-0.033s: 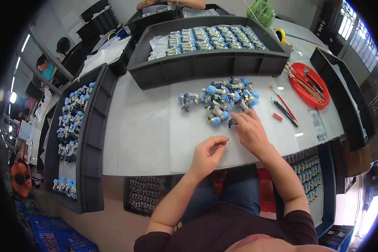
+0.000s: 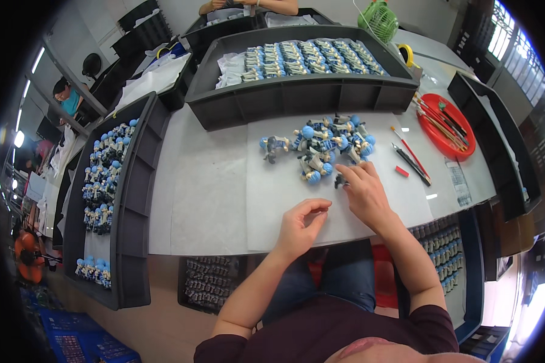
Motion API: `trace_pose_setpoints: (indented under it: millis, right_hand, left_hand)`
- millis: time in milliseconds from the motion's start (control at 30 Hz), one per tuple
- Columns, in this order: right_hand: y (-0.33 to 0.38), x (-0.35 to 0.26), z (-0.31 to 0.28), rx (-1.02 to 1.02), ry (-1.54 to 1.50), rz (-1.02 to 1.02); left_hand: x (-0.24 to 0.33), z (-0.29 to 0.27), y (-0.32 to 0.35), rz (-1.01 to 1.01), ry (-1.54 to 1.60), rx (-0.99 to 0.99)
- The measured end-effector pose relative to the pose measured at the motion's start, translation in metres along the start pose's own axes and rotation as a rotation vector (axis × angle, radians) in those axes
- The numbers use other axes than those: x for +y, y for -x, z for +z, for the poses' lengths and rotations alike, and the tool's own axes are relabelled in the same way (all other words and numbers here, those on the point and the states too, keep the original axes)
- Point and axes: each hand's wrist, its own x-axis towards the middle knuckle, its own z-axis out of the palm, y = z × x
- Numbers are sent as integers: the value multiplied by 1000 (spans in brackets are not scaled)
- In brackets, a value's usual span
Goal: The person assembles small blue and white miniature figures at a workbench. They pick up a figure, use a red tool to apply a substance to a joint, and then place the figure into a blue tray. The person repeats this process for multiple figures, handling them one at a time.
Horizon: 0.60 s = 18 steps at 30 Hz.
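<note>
Nothing moved: right hand (image 2: pixel 362 192) grip still pinching small figurine (image 2: pixel 340 179) beside pile (image 2: pixel 324 145); left hand (image 2: pixel 301 225) fingers curled, empty.

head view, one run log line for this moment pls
right hand fingertips on a small figurine at pile's edge | left hand curled, empty, over white mat

We are seeing open white mat (image 2: pixel 224 199) left of the left hand (image 2: pixel 300 227); a hand could pass there freely. The figurine pile (image 2: pixel 321 148) is blocking the way ahead of the right hand (image 2: pixel 363 193), whose fingertips are touching its near edge. Behind the pile the grey tray (image 2: pixel 297 100) wall is closing off the far side. On the right, a narrow lane is lying between pile and brushes (image 2: pixel 412 160); the red dish (image 2: pixel 448 127) is standing beyond. The left tray (image 2: pixel 133 199) is bounding the left side.
</note>
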Motion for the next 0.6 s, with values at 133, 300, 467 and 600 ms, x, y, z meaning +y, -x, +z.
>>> trace_pose_setpoints:
  millis: [133, 300, 467, 600]
  right_hand:
    - [12, -19, -4, 197, -582, 363]
    - [21, -37, 11, 207, -1296, 480]
    - [24, -36, 30, 108, -1346, 489]
    - [29, -37, 34, -16, -1300, 497]
  left_hand:
    - [1, 1, 2, -16, 93, 58]
    - [6, 8, 1, 70, 315, 184]
    - [13, -3, 3, -2, 243, 213]
    - [21, -11, -9, -29, 204, 259]
